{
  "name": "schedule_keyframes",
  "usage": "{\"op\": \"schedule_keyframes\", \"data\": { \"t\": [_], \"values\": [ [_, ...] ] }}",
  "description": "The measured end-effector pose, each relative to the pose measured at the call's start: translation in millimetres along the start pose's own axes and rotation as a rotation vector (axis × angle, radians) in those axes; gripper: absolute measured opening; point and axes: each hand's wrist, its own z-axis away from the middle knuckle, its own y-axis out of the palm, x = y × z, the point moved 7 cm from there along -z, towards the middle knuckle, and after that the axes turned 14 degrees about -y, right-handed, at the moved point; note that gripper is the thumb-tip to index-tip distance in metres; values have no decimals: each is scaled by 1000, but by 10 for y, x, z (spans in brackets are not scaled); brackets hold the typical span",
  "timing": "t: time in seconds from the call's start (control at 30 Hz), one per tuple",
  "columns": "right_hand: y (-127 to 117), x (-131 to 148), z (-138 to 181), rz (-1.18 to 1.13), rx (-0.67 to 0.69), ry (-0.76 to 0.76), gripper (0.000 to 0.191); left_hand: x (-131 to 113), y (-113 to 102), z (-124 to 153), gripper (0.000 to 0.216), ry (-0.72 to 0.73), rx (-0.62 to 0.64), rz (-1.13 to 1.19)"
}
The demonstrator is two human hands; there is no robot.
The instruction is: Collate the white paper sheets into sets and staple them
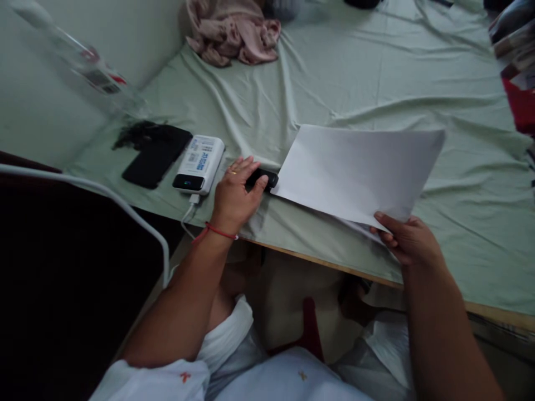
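Observation:
My left hand (239, 192) is closed over a small black stapler (270, 179) lying on the cloth, the thumb along its near side. The stapler's front end meets the left corner of the white paper sheets (346, 167); whether the corner is inside its jaws I cannot tell. My right hand (407, 236) pinches the sheets at their near right edge, thumb on top and fingers beneath. Their right side is raised off the table, and a lower sheet peeks out under the top one.
Left of my left hand lie a white power bank (198, 164) with a cable (190, 214) plugged in and a black phone-like slab (156, 159). A clear plastic bottle (100, 78) stands behind them. A pinkish cloth (234, 33) is bunched at the back on the green tablecloth (355, 72).

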Motion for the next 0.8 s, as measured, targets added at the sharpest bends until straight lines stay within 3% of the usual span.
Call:
{"op": "schedule_keyframes", "data": {
  "t": [0.33,0.5,0.7,0.8],
  "values": [
    [77,-7,-36,18,-2,-5,62,-91,69,59,43,-4,75,-186],
    [27,26,-37,92,-133,-192,49,-93,94,47,38,-12,13,-143],
    [-285,94,-50,90,-205,-323,41,-331,-68,192,26,25,-199,48],
    [-582,147,-23,24,-256,-332,50,-545,-13,321,24,6,-134,301]
  ]
}}
